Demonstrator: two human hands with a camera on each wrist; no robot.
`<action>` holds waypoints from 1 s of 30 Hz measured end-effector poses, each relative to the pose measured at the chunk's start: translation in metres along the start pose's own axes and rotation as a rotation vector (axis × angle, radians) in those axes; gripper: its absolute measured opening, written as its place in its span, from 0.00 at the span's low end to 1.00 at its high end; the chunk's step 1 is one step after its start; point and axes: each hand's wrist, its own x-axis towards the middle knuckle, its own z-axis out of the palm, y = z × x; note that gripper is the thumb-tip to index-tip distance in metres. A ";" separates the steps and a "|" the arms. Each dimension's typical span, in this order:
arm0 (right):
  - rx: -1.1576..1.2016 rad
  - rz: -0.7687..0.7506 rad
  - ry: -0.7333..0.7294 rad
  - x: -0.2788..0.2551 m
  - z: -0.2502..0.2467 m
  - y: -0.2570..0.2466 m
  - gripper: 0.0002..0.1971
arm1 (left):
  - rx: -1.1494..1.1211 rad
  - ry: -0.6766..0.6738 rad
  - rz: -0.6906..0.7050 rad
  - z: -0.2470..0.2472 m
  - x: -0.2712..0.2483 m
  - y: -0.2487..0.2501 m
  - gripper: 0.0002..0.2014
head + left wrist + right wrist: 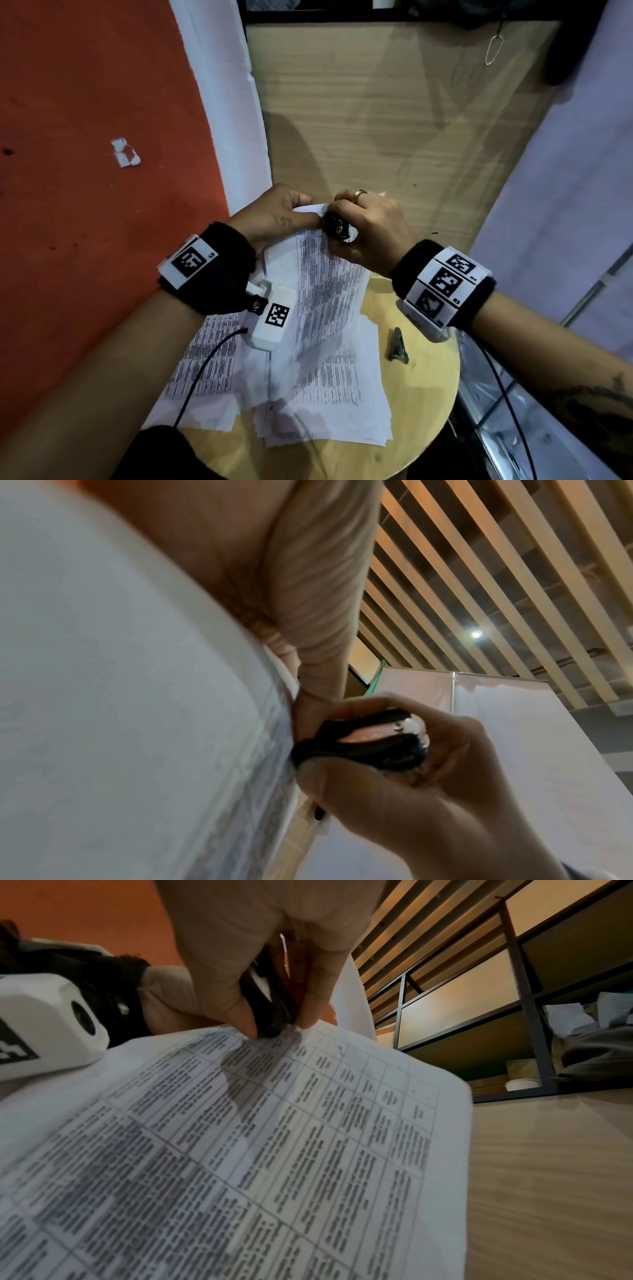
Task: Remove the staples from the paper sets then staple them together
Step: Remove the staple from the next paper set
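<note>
My left hand (pixel 284 212) pinches the top corner of a printed paper set (pixel 325 284) and holds it raised above the table. My right hand (pixel 363 226) grips a black staple remover (pixel 337 228) whose tips touch that same corner. In the left wrist view the staple remover (pixel 363 748) bites the paper's (pixel 120 696) edge, just below my left thumb (pixel 318 615). In the right wrist view the thumb and a finger of my right hand (pixel 257 947) squeeze the remover (pixel 270 1007) against the sheet (pixel 274 1137). The staple itself is hidden.
More printed sheets (pixel 329 404) lie spread on the small round wooden table (pixel 421 411). A small dark metal tool (pixel 397 346) lies right of them. A wooden panel (pixel 394 120) stands behind, a red surface (pixel 85 171) lies left, and a glass case (pixel 513 428) is at the right.
</note>
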 end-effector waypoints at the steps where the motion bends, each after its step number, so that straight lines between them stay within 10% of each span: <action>1: 0.017 0.000 -0.002 0.001 0.000 0.001 0.17 | -0.004 -0.004 -0.001 -0.001 0.000 0.000 0.05; 12: 0.375 0.297 0.200 -0.008 0.002 0.006 0.11 | -0.212 -0.021 0.074 0.002 -0.003 -0.005 0.04; 21: 0.530 0.524 0.323 -0.011 0.003 0.002 0.13 | 0.180 0.205 0.252 -0.005 0.008 -0.024 0.06; 30: 0.263 0.616 -0.022 -0.050 0.032 0.010 0.12 | 0.494 0.386 0.296 -0.013 0.006 -0.028 0.26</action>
